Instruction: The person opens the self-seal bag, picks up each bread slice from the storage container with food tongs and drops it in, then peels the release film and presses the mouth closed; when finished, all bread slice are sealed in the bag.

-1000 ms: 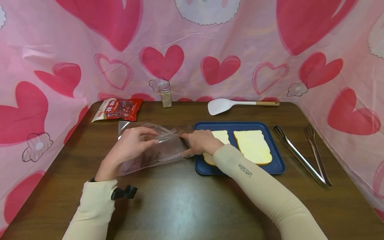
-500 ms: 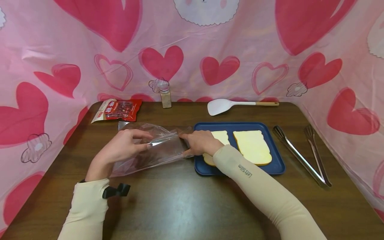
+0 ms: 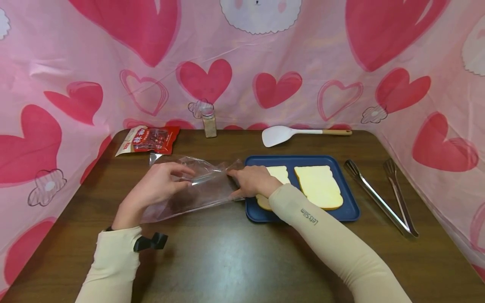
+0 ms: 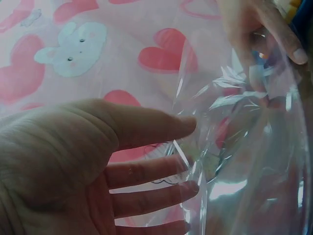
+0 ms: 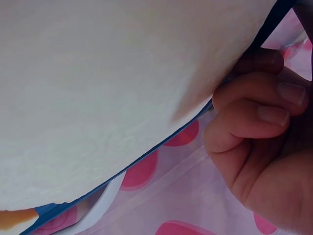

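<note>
A clear plastic bag [image 3: 204, 191] lies on the table, its film wrinkled along the top. My left hand [image 3: 161, 183] is over the bag's left part, thumb apart from the fingers. In the left wrist view the left hand's fingers [image 4: 146, 198] are fairly straight, their tips at the film. At the bag's right end my right hand [image 3: 251, 180] holds the film, index finger at the upper edge and thumb lower down. Its other fingers [image 5: 249, 117] curl beside a bread slice [image 5: 98, 98]. Two bread slices lie on a blue tray [image 3: 303, 160], the left one [image 3: 278, 171] partly hidden by the right arm.
A red snack packet [image 3: 155, 139] and a small glass jar [image 3: 209, 124] stand at the back left. Behind the tray lies a white spatula [image 3: 280, 135] with a wooden handle end. Metal tongs [image 3: 379, 198] lie right of the tray. A pink heart-patterned cloth [image 3: 235, 50] surrounds the table.
My left hand has drawn a little to the left over the bag, then shifted slightly back right. The right hand stays at the bag's right end.
</note>
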`<state>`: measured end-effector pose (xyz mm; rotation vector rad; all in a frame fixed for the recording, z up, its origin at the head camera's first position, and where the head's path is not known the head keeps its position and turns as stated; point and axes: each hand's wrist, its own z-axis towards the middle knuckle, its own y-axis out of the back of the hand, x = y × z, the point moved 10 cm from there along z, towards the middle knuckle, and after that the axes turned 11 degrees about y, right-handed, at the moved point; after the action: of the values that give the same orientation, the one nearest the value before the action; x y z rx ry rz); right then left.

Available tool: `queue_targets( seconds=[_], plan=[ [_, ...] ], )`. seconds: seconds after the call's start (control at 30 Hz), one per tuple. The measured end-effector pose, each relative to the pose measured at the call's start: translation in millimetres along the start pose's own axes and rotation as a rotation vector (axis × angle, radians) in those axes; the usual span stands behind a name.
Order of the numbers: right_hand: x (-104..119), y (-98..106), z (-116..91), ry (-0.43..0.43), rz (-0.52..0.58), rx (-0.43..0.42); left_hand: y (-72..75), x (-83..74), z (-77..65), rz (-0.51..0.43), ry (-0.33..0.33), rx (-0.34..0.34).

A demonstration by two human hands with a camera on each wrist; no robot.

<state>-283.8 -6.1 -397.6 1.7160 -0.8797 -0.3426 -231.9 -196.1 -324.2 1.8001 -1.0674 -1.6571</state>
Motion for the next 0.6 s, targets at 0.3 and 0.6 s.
queue_targets(
  seconds=[0.3, 0.6],
  plan=[
    [0.8, 0.1, 0.0, -0.001, -0.013, -0.001, -1.4, -4.1, 0.3, -0.022, -0.034, -0.019],
    [1.1, 1.6, -1.0, 0.003, -0.006, -0.004, 0.2, -7.6, 2.0, -0.013, -0.036, -0.087]
  ],
)
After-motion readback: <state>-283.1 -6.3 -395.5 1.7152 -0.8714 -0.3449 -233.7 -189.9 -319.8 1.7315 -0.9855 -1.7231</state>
